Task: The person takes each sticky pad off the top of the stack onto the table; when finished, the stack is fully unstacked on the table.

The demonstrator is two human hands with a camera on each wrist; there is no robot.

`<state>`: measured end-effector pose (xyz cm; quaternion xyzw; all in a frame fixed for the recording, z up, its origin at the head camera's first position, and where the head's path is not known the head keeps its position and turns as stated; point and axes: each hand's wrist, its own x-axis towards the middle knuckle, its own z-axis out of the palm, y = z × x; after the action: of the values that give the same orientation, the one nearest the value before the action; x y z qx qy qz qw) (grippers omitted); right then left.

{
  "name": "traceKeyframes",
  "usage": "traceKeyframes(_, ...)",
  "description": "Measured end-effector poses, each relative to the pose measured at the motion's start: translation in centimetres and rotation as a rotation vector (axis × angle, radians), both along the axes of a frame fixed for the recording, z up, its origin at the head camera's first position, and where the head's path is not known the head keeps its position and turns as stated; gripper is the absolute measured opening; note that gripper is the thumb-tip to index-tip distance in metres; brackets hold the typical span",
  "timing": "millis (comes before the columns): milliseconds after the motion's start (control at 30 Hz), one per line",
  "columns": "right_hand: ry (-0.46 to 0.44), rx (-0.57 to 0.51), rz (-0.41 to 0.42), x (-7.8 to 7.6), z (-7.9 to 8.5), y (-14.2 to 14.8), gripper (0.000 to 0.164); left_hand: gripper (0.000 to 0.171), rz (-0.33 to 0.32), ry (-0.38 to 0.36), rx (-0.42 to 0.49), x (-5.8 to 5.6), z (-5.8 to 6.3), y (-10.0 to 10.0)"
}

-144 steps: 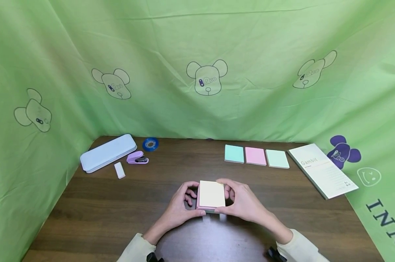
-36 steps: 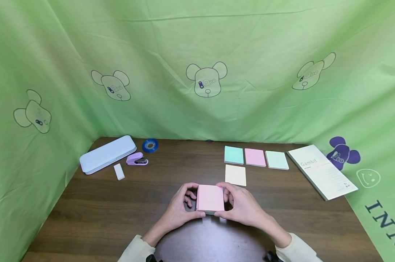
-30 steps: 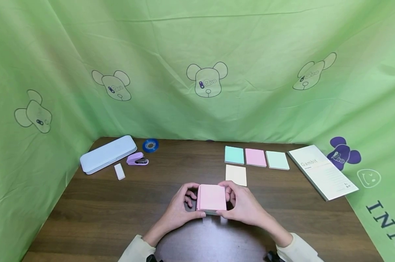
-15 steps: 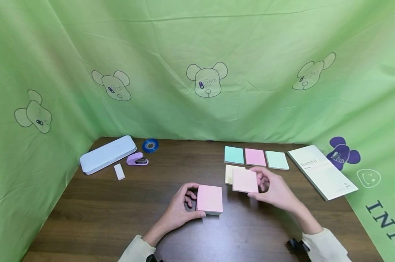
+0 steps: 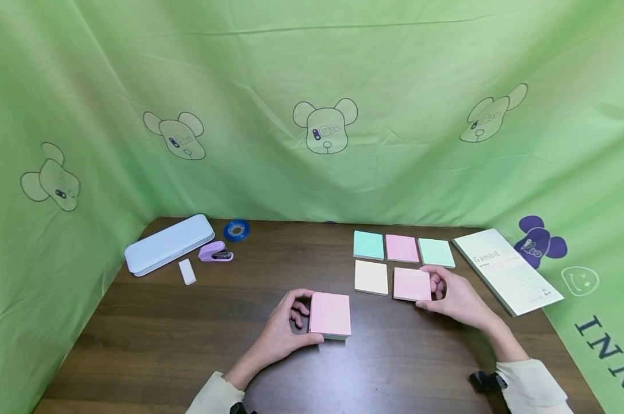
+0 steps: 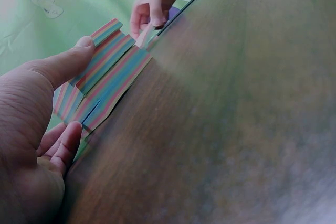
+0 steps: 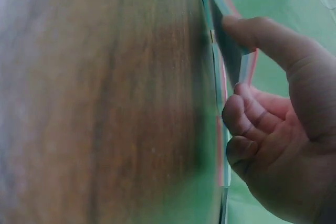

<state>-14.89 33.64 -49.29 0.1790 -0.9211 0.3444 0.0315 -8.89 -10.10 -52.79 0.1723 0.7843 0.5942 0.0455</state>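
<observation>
A pink pad (image 5: 412,284) sits pinched between thumb and fingers of the right hand (image 5: 459,299), just beside the cream pad (image 5: 371,277). Nearer the person, the left hand (image 5: 283,329) grips a pink-topped stack (image 5: 330,314); three pads (image 5: 402,248) line the surface (image 5: 187,345) beyond.

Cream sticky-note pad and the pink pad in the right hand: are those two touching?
Apart. The head view shows it: a narrow strip of brown tabletop is visible between the cream pad and the pink pad.

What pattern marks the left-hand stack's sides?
The stack shows multicoloured stripes, clearest in the left wrist view.
</observation>
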Motion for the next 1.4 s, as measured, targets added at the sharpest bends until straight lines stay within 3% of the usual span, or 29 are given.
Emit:
traceKeyframes(233, -0.040, 0.053, -0.030, -0.3, -0.2, -0.3, 0.081, 0.081, 0.001, 0.002, -0.009, -0.1, -0.1, 0.0)
traceKeyframes(467, -0.050, 0.067, -0.049, -0.6, -0.1, -0.7, 0.072, 0.082, 0.001, 0.002, -0.004, 0.0, 0.0, 0.0)
traceKeyframes(700, -0.053, 0.062, -0.043, -0.9, -0.1, -0.8, 0.074, 0.082, 0.001, -0.008, 0.000, 0.0, 0.0, -0.1)
traceKeyframes(1033, 0.001, 0.045, -0.094, 0.1, 0.6, -1.4, 0.074, 0.083, -0.001, 0.013, -0.015, 0.0, 0.1, 0.0)
traceKeyframes(1400, 0.056, -0.062, 0.026, 2.2, 1.9, -5.9, 0.063, 0.096, 0.001, 0.068, -0.045, -0.3, -0.1, -0.1)
